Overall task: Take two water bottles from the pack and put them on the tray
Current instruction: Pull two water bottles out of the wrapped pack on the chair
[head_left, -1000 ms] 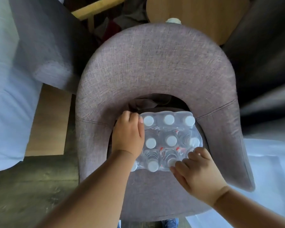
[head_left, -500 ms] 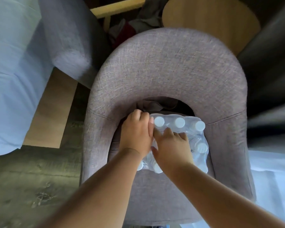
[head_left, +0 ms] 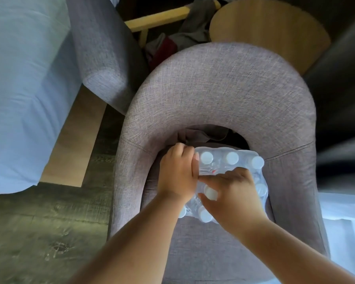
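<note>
A shrink-wrapped pack of water bottles (head_left: 232,160) with white caps stands on the seat of a grey upholstered armchair (head_left: 219,95). My left hand (head_left: 176,173) presses against the pack's left side, fingers curled over its top edge. My right hand (head_left: 232,193) lies on top of the pack's middle, thumb and fingers closed around the white cap of one bottle (head_left: 210,193) in the left column. The wrap covers the back row of caps. No tray is in view.
A round wooden side table (head_left: 271,33) stands behind the chair. A bed with a pale blue sheet (head_left: 19,89) and a grey headboard (head_left: 98,58) lies to the left. White fabric (head_left: 344,226) lies at lower right. Dark wood floor shows at lower left.
My right hand moved from the pack's front right corner onto its middle and closed on a bottle cap. My left hand stayed on the pack's left side. The view shifted slightly.
</note>
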### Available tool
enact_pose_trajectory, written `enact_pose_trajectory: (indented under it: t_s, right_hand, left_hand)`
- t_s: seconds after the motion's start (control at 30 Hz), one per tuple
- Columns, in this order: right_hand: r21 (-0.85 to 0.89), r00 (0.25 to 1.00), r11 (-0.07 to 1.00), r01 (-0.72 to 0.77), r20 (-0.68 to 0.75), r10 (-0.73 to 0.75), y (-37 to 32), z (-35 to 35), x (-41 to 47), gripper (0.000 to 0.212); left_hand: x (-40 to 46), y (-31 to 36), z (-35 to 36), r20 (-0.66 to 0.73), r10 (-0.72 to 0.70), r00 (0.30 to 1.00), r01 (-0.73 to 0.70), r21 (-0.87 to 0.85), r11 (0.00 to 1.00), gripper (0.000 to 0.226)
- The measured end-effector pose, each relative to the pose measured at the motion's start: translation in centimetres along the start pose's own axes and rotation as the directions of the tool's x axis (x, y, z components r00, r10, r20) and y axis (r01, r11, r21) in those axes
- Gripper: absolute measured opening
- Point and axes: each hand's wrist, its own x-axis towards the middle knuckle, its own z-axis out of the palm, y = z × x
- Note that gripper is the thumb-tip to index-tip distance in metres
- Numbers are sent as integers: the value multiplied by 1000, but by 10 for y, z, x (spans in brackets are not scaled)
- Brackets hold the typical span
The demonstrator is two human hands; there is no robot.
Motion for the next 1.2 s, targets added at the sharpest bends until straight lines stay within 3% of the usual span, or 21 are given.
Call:
enact_pose_trajectory:
  t_s: [0.07, 0.13, 0.3, 0.43, 0.6, 0.77, 0.87, 0.93, 1.03, 1.2]
  right_hand:
    - [128, 998, 992, 19, -69, -10, -3, -31, -4, 20]
    - [303, 993, 951, -54, -82, 82, -7, -67, -1, 13]
    - [638, 952, 744, -198, -56, 301, 17, -97, 56, 20]
    - [751, 913, 580, -315, 73, 401, 39, -89, 89, 25]
    - [803, 911, 485, -345, 164, 378, 40, -88, 80, 22]
    - [832, 934, 470, -296, 149, 324, 27, -103, 72, 12]
    - [874, 937, 390, -288, 174, 303, 24, -116, 76, 13]
    - [889, 948, 364, -279, 195, 250, 22, -124, 82, 15]
    - [896, 963, 365, -252, 194, 189, 17, -133, 88, 17]
    - [880, 962, 405, -247, 172, 214, 9, -116, 96, 16]
  left_hand:
    - [0, 0, 0, 10, 0, 1000, 0, -10, 1000, 51]
    - [1, 0, 1, 25, -10, 1000, 10, -21, 1000, 51]
    - [1, 0, 3, 26, 1, 1000, 0, -32, 999, 45]
    - [1, 2, 2, 14, 10, 1000, -10, -18, 1000, 43]
    - [-1, -1, 1, 9, 15, 1000, -15, -54, 998, 38]
    - [10, 7, -26, 277, -74, 958, 172, -345, 923, 62]
    - [1, 15, -54, 353, 47, 934, 123, -444, 887, 80]
    - [-7, 23, -71, 415, 148, 898, 132, -574, 808, 84]
    - [-11, 32, -83, 563, 228, 794, 319, -706, 632, 82]
    - [-20, 27, -65, 527, 31, 849, 346, -599, 722, 67]
